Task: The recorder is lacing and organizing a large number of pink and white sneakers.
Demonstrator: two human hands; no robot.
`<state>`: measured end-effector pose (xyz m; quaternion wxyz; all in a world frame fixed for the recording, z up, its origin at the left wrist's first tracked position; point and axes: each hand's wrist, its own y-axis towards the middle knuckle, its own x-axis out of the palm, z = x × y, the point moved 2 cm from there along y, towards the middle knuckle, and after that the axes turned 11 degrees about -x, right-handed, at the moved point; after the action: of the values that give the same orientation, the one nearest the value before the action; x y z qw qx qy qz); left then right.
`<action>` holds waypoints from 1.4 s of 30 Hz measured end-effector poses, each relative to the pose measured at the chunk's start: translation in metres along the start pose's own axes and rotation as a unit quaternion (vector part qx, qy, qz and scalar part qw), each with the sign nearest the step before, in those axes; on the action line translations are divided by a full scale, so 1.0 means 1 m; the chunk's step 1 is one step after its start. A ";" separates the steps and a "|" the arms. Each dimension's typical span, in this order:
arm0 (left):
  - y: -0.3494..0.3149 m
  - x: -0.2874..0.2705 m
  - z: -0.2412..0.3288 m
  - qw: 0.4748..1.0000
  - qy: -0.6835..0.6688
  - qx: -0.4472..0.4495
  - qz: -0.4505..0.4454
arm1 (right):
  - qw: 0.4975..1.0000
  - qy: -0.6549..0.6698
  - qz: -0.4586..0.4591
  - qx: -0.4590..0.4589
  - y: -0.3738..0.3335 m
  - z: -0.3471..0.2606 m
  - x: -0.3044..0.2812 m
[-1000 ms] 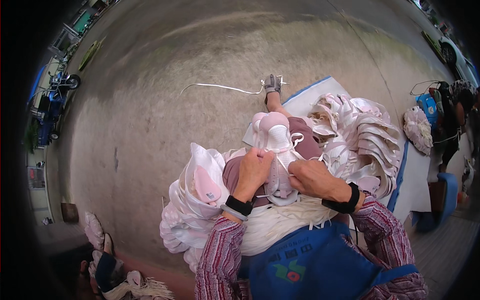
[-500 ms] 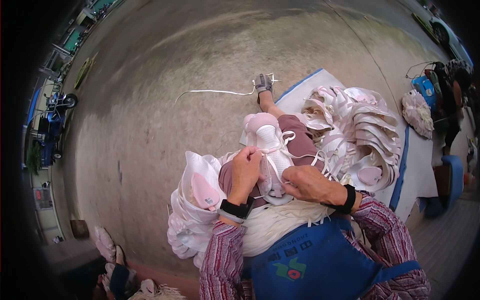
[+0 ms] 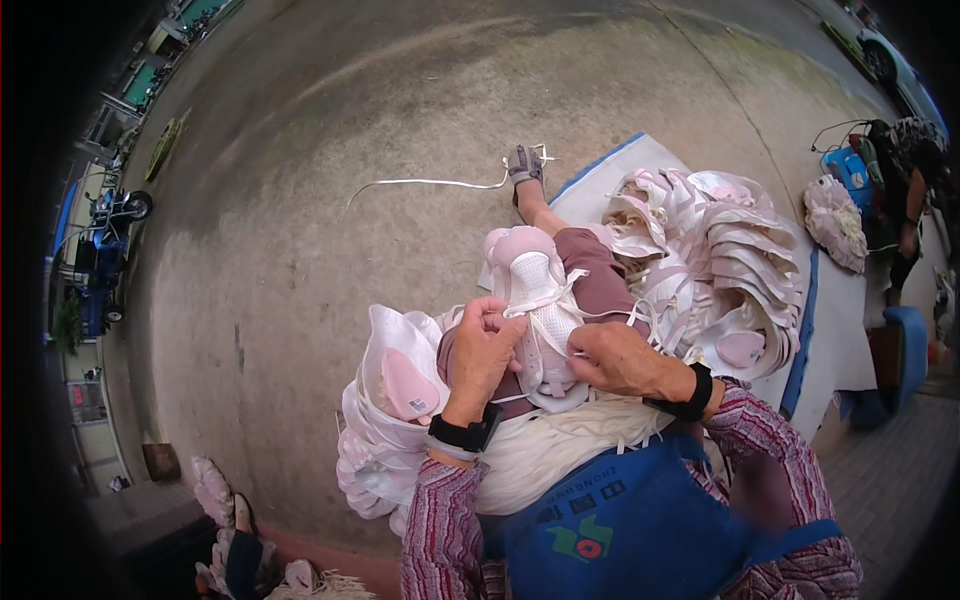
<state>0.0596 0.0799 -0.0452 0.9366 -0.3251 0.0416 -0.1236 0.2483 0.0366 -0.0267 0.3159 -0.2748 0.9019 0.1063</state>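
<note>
A pink and white shoe upper (image 3: 530,268) lies across my lap, toe pointing away from me, with white shoelace crossing its tongue. My left hand (image 3: 482,352) is at the upper's left eyelet edge, fingertips pinched on the white shoelace (image 3: 541,300). On the other side my right hand (image 3: 628,362) is closed, thumb and forefinger pinching the lace beside the right eyelet edge. My fingers hide the exact ends of the lace. A thick bundle of cream laces (image 3: 560,445) rests across my lap, above the blue apron (image 3: 625,510).
Nested shoe uppers (image 3: 400,380) lean at my left thigh. More stacked uppers (image 3: 745,250) lie on a white sheet with blue edging (image 3: 800,345) at right. One loose lace (image 3: 430,182) trails on the concrete by my foot. A person (image 3: 915,190) is at far right.
My left hand has turned slightly and its fingers have loosened from a tighter curl. The lace loop right of the tongue has drawn in. My right hand has barely moved.
</note>
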 end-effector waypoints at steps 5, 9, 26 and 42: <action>-0.007 0.011 0.004 0.995 0.014 -0.014 0.097 | 1.000 0.000 0.006 0.003 -0.002 0.001 0.005; -0.002 0.011 0.002 0.992 0.013 -0.040 0.116 | 1.000 0.000 0.024 -0.013 -0.003 0.004 0.007; 0.023 0.001 -0.005 0.939 -0.301 -0.072 -0.150 | 0.998 -0.035 -0.020 -0.050 -0.008 -0.006 -0.034; -0.001 0.010 -0.005 0.983 0.094 0.093 0.125 | 0.999 -0.009 -0.026 -0.035 -0.014 -0.006 -0.038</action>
<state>0.0685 0.0732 -0.0485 0.9626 -0.2161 0.1587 -0.0386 0.2778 0.0389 0.0012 0.3167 -0.3080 0.8873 0.1321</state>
